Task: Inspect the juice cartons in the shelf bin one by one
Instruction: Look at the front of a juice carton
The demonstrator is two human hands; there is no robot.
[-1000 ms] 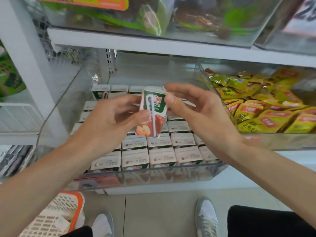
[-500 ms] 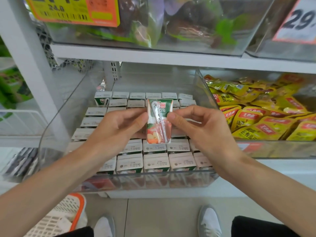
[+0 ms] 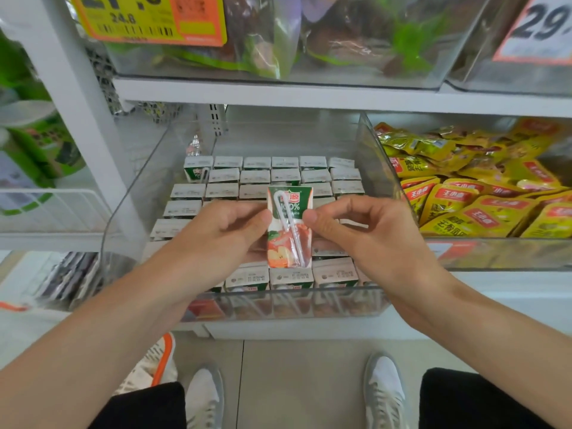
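Head: carton (image 3: 289, 230) between both hands (image 3: 216, 239) (image 3: 368, 239)

The small green-and-white cardboard juice carton (image 3: 289, 227) near the middle looks smooth and faintly glossy, with a white plastic straw (image 3: 295, 239) under clear shiny film on its face. The clear plastic shelf bin (image 3: 278, 305) is glossy and reflective. On the right, yellow foil pouches (image 3: 483, 205) gleam, crinkled. The white shelf board (image 3: 309, 96) looks smooth and matt.

Head camera looks forward and down, close over the shelf bin (image 3: 365, 187).
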